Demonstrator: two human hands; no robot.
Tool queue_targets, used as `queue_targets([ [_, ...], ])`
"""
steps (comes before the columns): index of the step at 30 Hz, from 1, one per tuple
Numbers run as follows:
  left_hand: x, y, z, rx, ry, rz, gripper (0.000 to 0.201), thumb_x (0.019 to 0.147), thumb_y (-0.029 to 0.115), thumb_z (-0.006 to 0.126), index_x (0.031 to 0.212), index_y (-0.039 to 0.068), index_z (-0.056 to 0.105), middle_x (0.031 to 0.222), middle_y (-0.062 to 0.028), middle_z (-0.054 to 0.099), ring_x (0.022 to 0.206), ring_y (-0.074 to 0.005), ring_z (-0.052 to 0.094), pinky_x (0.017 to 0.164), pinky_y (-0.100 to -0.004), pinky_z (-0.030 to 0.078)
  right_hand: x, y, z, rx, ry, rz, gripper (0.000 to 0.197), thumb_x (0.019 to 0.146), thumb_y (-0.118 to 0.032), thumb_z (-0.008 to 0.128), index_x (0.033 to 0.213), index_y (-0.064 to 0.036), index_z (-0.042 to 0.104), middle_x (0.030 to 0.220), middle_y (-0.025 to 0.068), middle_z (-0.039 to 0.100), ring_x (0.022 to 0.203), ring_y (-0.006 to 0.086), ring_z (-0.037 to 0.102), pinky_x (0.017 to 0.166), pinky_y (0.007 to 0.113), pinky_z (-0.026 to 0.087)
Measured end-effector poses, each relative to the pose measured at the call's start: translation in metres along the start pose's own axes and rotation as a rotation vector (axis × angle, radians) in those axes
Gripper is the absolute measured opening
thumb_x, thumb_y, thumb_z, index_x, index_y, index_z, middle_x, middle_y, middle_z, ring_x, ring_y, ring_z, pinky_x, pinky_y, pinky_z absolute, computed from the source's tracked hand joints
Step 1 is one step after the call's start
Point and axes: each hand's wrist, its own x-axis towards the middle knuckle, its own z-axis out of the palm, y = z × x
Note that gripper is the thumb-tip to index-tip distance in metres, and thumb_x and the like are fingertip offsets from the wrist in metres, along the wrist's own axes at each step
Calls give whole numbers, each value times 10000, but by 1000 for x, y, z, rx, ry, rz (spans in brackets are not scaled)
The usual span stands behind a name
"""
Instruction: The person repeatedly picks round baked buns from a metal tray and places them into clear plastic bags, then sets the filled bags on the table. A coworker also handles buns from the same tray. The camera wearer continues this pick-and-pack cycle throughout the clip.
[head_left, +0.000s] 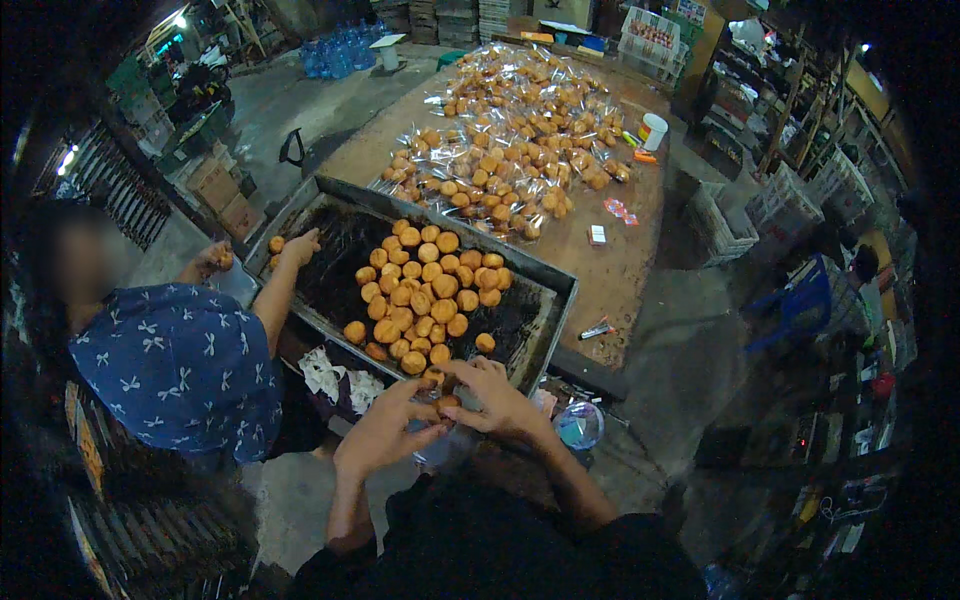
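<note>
Golden-brown round bun [449, 404], nearly a ball, sits between the wearer's two bare hands at the near edge of a dark rectangular metal tray [525, 320]; its visible part shows no long axis or pointing end. The left hand [393, 425] comes from the lower left, thumb and fingers spread apart beside the bun. The right hand [490, 396] comes from the lower right, its fingers bent over and its thumb near the bun. The pictures do not settle whether either one is clamped on it.

The tray's long axis runs from upper left to lower right, across the line of the forearms. Loose golden-brown round buns [425, 290] pile in its middle, facing no common way. At its left end, a co-worker in a dark blue shirt with a pale bow print [175, 365] reaches one arm over the rim. Beyond stands a brown wooden desk [625, 280], bearing a broad heap of buns in clear plastic bags [500, 140].
</note>
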Motion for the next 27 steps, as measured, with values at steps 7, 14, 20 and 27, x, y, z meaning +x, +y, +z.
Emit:
queue_targets([
  [7,17,-20,-15,-200,40,-6,227,907,155,756,1112,58,754,1386,-174,611,1281,-347,592,1063,-434,473,14,2,-12,114,-112,-216,350,954,-398,707,1069,-68,722,1184,142,645,1193,345,558,1040,457,420],
  [14,16,-65,14,-766,560,-268,451,1012,157,644,1431,37,524,1577,-119,461,1414,-265,493,1145,-429,419,30,-15,-37,27,95,-147,156,889,-174,788,952,-45,728,962,97,664,919,301,636,802,403,508],
  [20,-12,-73,74,-1617,322,-483,609,983,228,700,1508,37,459,1531,-155,503,1390,-262,525,1174,-434,384,32,-38,-53,119,150,-192,140,895,-154,785,954,-39,732,1086,103,685,1016,287,659,890,399,526],
  [27,-3,-78,92,-1547,284,-377,366,938,90,747,1275,-17,655,1207,-97,725,1149,-180,682,993,-304,541,26,-46,-65,177,216,-173,410,897,-327,768,1183,-38,718,1315,180,603,1229,313,591,1041,418,470],
])
